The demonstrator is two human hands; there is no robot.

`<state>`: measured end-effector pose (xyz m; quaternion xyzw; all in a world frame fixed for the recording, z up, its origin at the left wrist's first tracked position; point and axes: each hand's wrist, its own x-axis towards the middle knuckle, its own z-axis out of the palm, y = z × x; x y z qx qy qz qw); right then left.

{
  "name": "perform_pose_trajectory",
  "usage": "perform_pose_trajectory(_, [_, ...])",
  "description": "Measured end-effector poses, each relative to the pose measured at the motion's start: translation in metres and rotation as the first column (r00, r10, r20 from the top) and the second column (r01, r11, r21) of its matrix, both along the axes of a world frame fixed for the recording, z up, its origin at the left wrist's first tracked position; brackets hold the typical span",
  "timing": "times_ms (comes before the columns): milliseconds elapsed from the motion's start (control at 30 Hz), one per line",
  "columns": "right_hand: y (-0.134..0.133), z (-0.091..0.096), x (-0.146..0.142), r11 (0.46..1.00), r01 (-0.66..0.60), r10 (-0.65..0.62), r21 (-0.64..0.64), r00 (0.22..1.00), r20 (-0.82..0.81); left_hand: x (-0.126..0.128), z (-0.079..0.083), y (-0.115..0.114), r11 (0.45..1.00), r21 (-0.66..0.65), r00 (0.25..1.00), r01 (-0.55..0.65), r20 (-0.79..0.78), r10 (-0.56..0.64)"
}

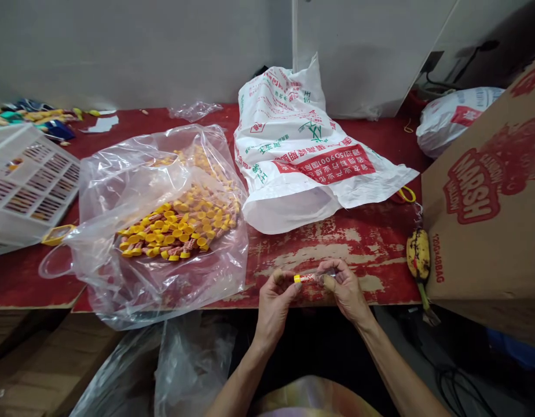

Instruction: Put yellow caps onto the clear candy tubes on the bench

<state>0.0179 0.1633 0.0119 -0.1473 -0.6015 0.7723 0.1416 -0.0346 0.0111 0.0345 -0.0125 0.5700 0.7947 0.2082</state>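
Between my two hands, just over the table's front edge, lies a small clear tube (310, 278) with a yellow cap and reddish contents. My left hand (276, 301) pinches its capped end between thumb and fingers. The clear end is gripped by my right hand (344, 288), whose fingers partly hide it. To the left, an open clear plastic bag (115, 284) holds a heap of yellow-capped pieces (172, 229) with pinkish stems. Beyond my hands a white woven sack (289, 156) with red and green print lies with its mouth towards me.
The worn red table (319, 255) runs across the view. A white plastic basket (28, 179) stands at the left, with assorted small items behind it. At the right are a cardboard box (480, 249), a banana (418, 255) hanging beside it, and a white bag (450, 119).
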Motion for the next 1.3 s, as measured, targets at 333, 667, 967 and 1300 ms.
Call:
perform_pose_trajectory(333, [-0.005,0.007,0.002,0.773,-0.235,0.164,0.590,0.971,0.172,0.014,-0.011,0.002,0.978,-0.199,0.985,0.070,-0.143,-0.100])
perform_pose_trajectory(667, [-0.019,-0.003,-0.005,0.817,-0.225,0.105,0.530,0.963,0.248,0.007,-0.017,0.002,0.971,-0.218,0.972,0.102,-0.187,-0.144])
perform_pose_trajectory(967, [0.036,0.016,-0.047,0.030,-0.406,-0.050,0.913,0.912,0.408,0.004,0.010,-0.025,0.924,-0.377,0.936,-0.065,-0.343,-0.075])
perform_pose_trajectory(1300, [0.056,0.003,-0.064,-0.103,-0.403,0.028,0.909,0.913,0.408,-0.092,0.011,-0.151,0.224,-0.644,0.668,-0.732,-0.743,0.043])
